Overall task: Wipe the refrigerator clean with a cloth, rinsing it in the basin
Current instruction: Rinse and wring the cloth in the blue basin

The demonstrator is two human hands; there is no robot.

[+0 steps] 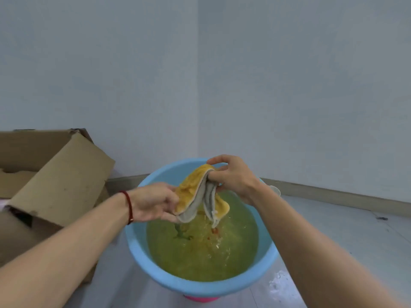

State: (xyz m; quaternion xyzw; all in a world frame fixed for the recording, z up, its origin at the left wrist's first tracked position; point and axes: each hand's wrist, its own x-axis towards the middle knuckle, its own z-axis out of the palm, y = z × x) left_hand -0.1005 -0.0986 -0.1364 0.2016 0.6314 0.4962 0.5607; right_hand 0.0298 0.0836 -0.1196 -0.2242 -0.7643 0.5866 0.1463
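Note:
A wet yellow-and-grey cloth (pixel 198 194) hangs folded above a light blue basin (pixel 200 285) holding greenish-yellow water. My left hand (pixel 153 202), with a red cord at the wrist, grips the cloth's lower left edge. My right hand (pixel 233 176) pinches its upper right end, a little higher. Drops fall from the cloth and ripple the water below it. The refrigerator is not in view.
An open cardboard box (pixel 57 178) lies on the floor to the left, close to the basin. Something pink (pixel 201 298) shows under the basin's near edge. A wet patch (pixel 280 283) glistens on the grey floor at right. The room's wall corner stands behind.

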